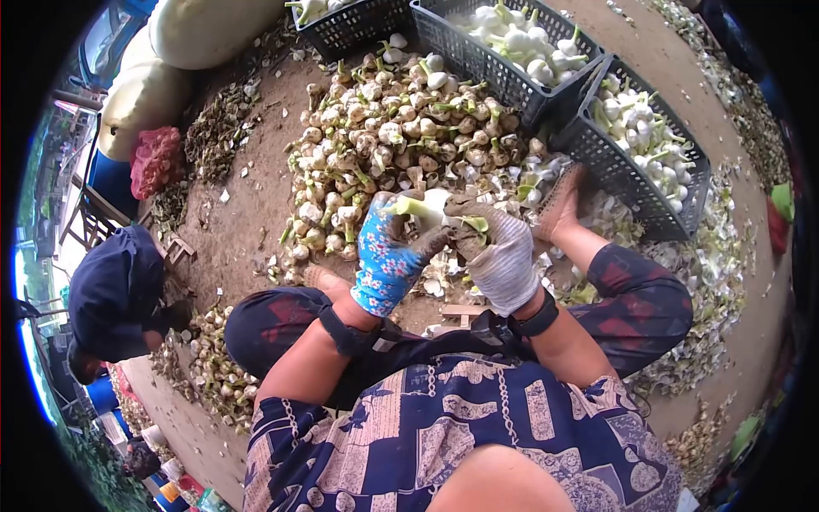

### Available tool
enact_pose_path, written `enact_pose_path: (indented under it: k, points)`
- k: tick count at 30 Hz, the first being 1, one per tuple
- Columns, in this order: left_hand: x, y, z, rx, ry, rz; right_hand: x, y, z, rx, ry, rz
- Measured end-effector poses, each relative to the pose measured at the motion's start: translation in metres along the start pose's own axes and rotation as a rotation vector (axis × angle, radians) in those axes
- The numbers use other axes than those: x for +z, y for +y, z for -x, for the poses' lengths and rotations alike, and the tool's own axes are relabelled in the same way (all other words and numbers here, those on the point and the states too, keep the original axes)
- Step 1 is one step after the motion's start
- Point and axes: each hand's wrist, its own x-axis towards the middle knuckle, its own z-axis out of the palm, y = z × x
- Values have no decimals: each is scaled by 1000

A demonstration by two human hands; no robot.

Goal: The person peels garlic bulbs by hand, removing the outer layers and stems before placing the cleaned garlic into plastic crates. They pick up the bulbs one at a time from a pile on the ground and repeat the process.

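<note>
A white garlic bulb (433,203) with a short pale green stem is held between my two gloved hands. My left hand (386,256), in a blue flowered glove with dirty fingertips, is closed around the bulb and its stem. On the bulb's other side, my right hand (502,252), in a soiled grey-white glove, has its fingers bent against it. A strip of greenish skin (474,224) shows at the right fingers. Just beyond both hands lies a large heap of unpeeled garlic (401,128), with stems trimmed short.
Black plastic crates (546,107) of white garlic stand beyond the heap, one more crate (636,183) at the right. Peeled skins (717,282) litter the ground. At the left are full sacks (145,107), a red net bag (156,162) and a bent-over person (115,286).
</note>
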Motion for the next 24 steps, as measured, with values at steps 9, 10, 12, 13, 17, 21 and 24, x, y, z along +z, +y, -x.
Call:
enact_pose_path:
  k: [9, 10, 12, 13, 17, 21, 24]
  points:
    - [-23, 9, -7, -578, 65, 980, -61, 120, 8, 601, -306, 268]
    - [-27, 7, -7, -535, -1, 842, -58, 110, 10, 409, -616, 967]
    - [-22, 11, -6, -442, -4, 430, -45, 36, -12, 516, -935, 949]
    - [-17, 9, -5, -351, -26, 393, -40, 21, -11, 423, -781, 829]
    - [-10, 8, -2, 252, -113, -230, -9, 7, -3, 116, -394, 526]
    - [-15, 15, -5, 353, -208, -455, 5, 17, 2, 136, -342, 481]
    - [-20, 15, -10, 354, -243, -458, 9, 24, 5, 149, -346, 570]
